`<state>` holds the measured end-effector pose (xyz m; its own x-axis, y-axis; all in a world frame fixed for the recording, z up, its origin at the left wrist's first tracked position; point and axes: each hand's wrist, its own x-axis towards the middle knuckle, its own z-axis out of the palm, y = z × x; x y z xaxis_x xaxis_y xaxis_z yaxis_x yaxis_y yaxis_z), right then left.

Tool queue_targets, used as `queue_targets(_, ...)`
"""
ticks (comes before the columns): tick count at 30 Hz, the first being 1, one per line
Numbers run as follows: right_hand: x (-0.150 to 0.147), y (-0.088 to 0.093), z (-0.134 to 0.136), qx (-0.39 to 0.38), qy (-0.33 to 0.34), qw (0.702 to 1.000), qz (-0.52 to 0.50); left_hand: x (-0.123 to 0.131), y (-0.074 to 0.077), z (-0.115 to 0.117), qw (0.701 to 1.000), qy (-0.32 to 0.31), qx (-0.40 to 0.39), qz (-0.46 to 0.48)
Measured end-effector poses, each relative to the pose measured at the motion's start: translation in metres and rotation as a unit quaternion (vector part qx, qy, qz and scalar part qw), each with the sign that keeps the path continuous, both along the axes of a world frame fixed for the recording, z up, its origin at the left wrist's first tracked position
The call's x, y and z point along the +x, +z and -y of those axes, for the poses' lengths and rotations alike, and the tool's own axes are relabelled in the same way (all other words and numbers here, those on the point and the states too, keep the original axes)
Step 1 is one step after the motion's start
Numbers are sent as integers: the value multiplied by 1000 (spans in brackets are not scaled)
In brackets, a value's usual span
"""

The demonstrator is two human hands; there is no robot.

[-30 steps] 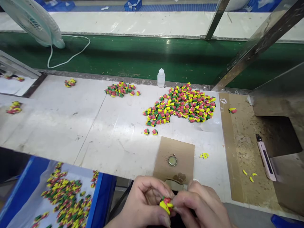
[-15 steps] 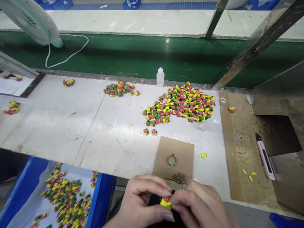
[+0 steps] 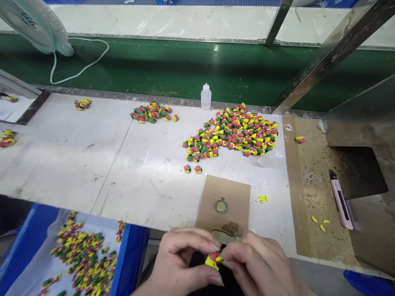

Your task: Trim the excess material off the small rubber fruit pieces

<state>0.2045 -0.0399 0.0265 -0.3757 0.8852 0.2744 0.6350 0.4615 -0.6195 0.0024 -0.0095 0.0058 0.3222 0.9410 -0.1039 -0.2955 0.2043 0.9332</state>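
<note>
Near the front edge, my left hand (image 3: 185,259) pinches a small red-and-yellow figurine (image 3: 212,261) between thumb and fingers. My right hand (image 3: 259,259) is closed at the figurine's right side, its thumb and index fingertip on a tiny yellow banana-shaped piece (image 3: 219,259) against the red part. Just beyond both hands lies a brown cardboard sheet (image 3: 210,193) bearing a round metal cap (image 3: 221,206) with a scalloped rim. Loose yellow banana-shaped pieces (image 3: 262,199) rest to its right. A large pile of similar red, green and yellow figurines (image 3: 237,131) spreads behind.
At lower left stands a blue bin (image 3: 128,255) of figurines. A clear squeeze bottle (image 3: 206,98) stands at the table's back. On the right board lie a pink utility knife (image 3: 341,201) and yellow pieces (image 3: 322,227). A metal post (image 3: 308,78) and fan (image 3: 37,24) flank the table.
The view has shifted slightly, so things sit a little further left and up. In my hands the figurine has turned slightly, and the small yellow piece now shows at its right side.
</note>
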Motion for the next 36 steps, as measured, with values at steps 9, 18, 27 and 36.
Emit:
queue_targets(9,2,7,-5,3,6,1000,-12,-2,-2,4,998,-8,-43,34)
queue_targets(18,4,8,-7,-6,7,1000,-27,-1,-13,13,976,-16,-156,150)
queue_targets(27,2,8,-5,-10,12,1000,-22,2,-7,9,961,-52,-193,191)
queue_targets(36,1,6,-8,29,29,999,-19,3,-6,2,993,-27,-67,97)
